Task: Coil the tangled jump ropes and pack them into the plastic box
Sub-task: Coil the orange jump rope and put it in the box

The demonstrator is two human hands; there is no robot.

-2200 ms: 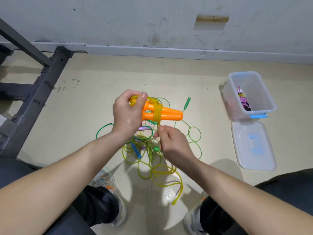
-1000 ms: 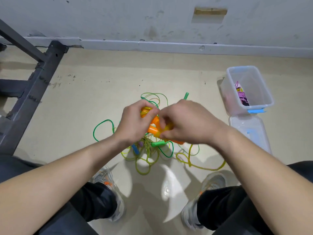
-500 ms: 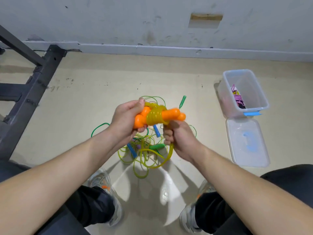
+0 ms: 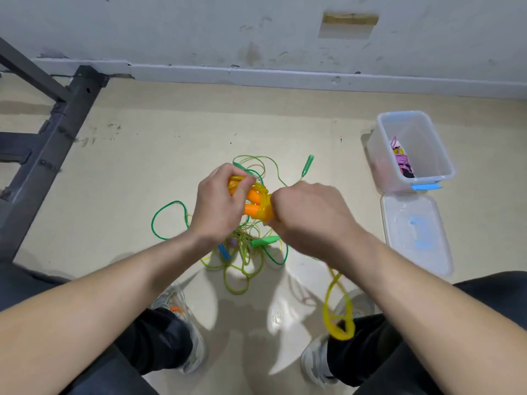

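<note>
While the left hand (image 4: 219, 206) gripped the orange handles (image 4: 252, 201), the right hand (image 4: 310, 220) held the yellow rope (image 4: 264, 214) wound round them, above tangled ropes (image 4: 245, 253) on the beige floor (image 4: 142, 166); farther right stood the open plastic box (image 4: 380, 163), near the wall (image 4: 199, 29).

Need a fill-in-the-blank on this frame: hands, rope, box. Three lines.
1. The left hand grips two ____ handles.
2. The right hand holds the ____ rope wound round them.
3. The open box has a ____ clip.
Missing words: orange; yellow; blue.
</note>
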